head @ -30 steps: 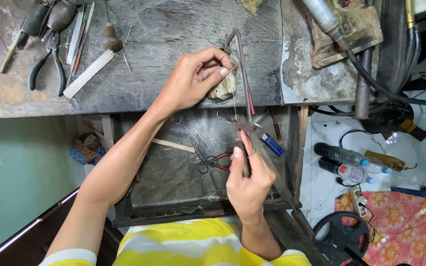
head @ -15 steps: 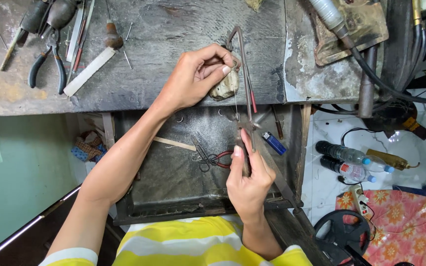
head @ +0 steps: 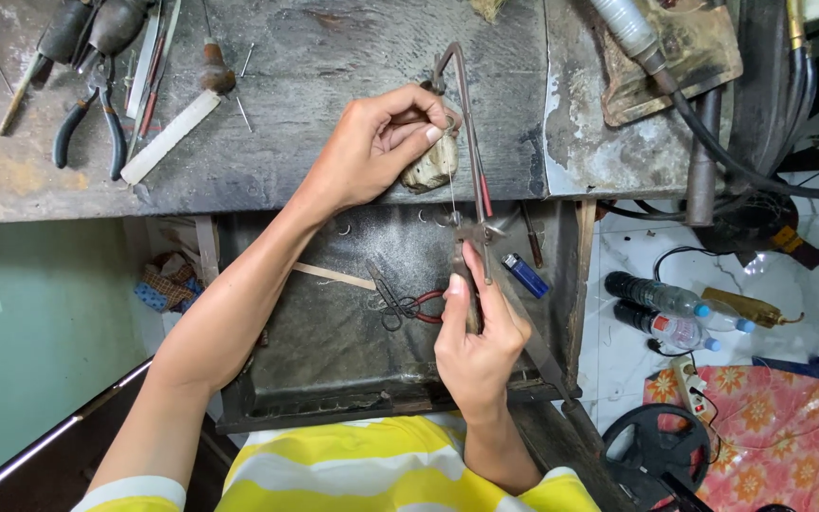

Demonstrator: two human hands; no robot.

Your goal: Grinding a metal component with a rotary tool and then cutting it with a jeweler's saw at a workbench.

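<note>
Left-hand fingers (head: 419,128) curled, thumb and fingertips pinched on a small metal piece (head: 448,120) at the bench edge, upper centre of frame; the piece is too small to make out. Right-hand fingers (head: 490,284) wrapped around the handle of a jeweller's saw (head: 471,142), grip closed, thumb laid along the handle, centre of frame.

Largest to smallest:
Workbench (head: 315,95), grey, worn, spans the top of the frame. Catch tray (head: 334,360) below it, dark, centre frame, above the yellow striped shirt (head: 353,474) at the bottom edge. Patterned red cloth (head: 789,436) lower right. Black hose (head: 741,161) upper right, running down from a metal nozzle. Black round disc (head: 656,441) lower right, just beside the cloth.

Left hand (head: 372,147) rests on the bench edge, next to a pale bench peg (head: 431,166) just below its fingertips. Right hand (head: 476,341) over the tray, below the left hand. Saw frame stands upright between the hands, its thin blade running by the pinched piece.

Two plastic bottles (head: 665,308) right of the tray, on the floor. Pliers (head: 87,118), dark handles, upper left on the bench, beside a white flat file (head: 168,137) and other tools. Red-handled scissors (head: 405,305) lying in the tray, just left of the right hand. Wooden stick (head: 334,276) in the tray, left of the scissors. Blue lighter (head: 526,275) in the tray, right of the saw handle.
</note>
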